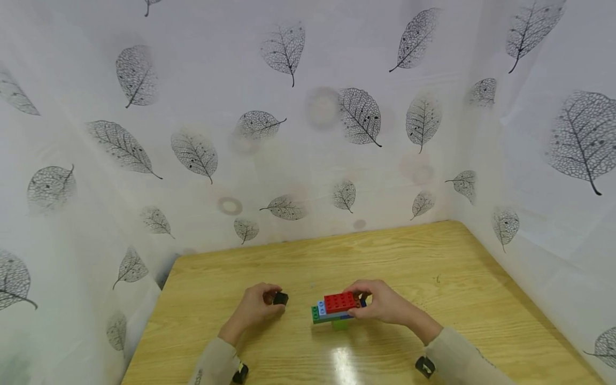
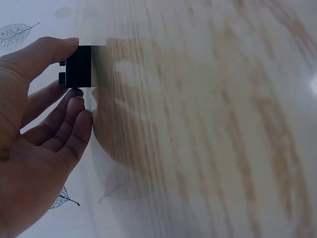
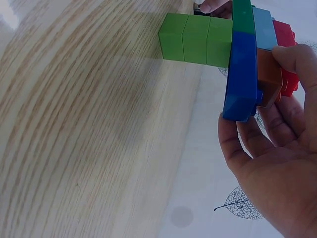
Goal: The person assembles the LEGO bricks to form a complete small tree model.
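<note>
My left hand pinches a small black toy brick between thumb and fingers, low over the table. In the left wrist view the black brick has its studs turned toward the palm. To the right, my right hand grips the right end of a built brick structure. Its top is a red brick, above a light blue brick and a brown brick. Beneath them lie a dark green brick and a blue brick. A column of lime green bricks supports these from below.
The wood-grain table has a glossy top with a light reflection near its front. White curtains printed with dark leaves surround the back and both sides. A dark wrist device sits at the right sleeve, another at the left.
</note>
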`<state>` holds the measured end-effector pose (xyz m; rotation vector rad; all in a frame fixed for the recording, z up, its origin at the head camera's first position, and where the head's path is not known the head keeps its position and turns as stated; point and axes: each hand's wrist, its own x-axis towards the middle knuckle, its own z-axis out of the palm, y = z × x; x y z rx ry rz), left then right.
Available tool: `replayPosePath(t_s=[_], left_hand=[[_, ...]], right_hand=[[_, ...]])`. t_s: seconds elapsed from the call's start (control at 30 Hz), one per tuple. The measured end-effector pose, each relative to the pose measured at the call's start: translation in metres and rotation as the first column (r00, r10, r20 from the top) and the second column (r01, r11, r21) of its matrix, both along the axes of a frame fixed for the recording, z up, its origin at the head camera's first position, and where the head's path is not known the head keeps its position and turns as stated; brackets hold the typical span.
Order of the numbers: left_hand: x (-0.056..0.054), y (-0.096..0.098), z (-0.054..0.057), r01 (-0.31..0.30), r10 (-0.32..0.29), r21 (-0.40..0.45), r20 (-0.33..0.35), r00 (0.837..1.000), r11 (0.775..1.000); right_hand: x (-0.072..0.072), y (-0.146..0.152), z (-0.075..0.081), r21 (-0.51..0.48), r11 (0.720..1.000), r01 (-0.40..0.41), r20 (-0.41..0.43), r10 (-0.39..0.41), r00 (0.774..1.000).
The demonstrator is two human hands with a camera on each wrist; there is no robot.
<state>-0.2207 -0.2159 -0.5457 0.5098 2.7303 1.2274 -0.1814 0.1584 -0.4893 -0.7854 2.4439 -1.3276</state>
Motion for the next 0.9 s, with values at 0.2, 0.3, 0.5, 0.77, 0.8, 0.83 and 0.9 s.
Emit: replayPosePath(t_s=[0.2, 0.3, 0.5, 0.77, 0.8, 0.83, 0.9], left_hand=[[-0.001, 0.000, -0.002, 0.002, -0.002, -0.011, 0.002, 1.000, 1.000], [-0.001, 0.000, -0.002, -0.002, 0.002, -0.009, -0.002, 1.000, 1.000], [0.001, 0.004, 0.007, 0.007, -0.007, 0.067, 0.000, 1.000, 0.998], [0.006, 0.023, 0.035, 0.057, -0.047, 0.169, -0.066, 0.997, 0.984], [0.007, 0.026, 0.039, 0.070, -0.057, 0.187, -0.075, 0.996, 0.980], [0.008, 0.029, 0.043, 0.083, -0.067, 0.204, -0.086, 0.994, 0.976], [0.011, 0.035, 0.051, 0.105, -0.085, 0.230, -0.094, 0.992, 0.967]], right_hand=[[0.000, 0.000, 0.000, 0.002, 1.000, 0.001, 0.001, -0.001, 1.000], [0.000, 0.000, 0.000, 0.000, 1.000, -0.003, -0.003, 0.003, 1.000], [0.000, 0.001, 0.000, -0.001, 1.000, -0.007, -0.013, 0.007, 1.000], [0.000, 0.001, 0.000, 0.004, 1.000, -0.003, -0.003, 0.003, 1.000], [0.000, 0.000, 0.000, 0.006, 1.000, -0.002, -0.003, 0.002, 1.000], [0.000, 0.000, 0.000, 0.008, 1.000, -0.001, -0.004, 0.001, 1.000], [0.000, 0.000, 0.001, 0.010, 1.000, 0.000, -0.008, 0.000, 1.000]])
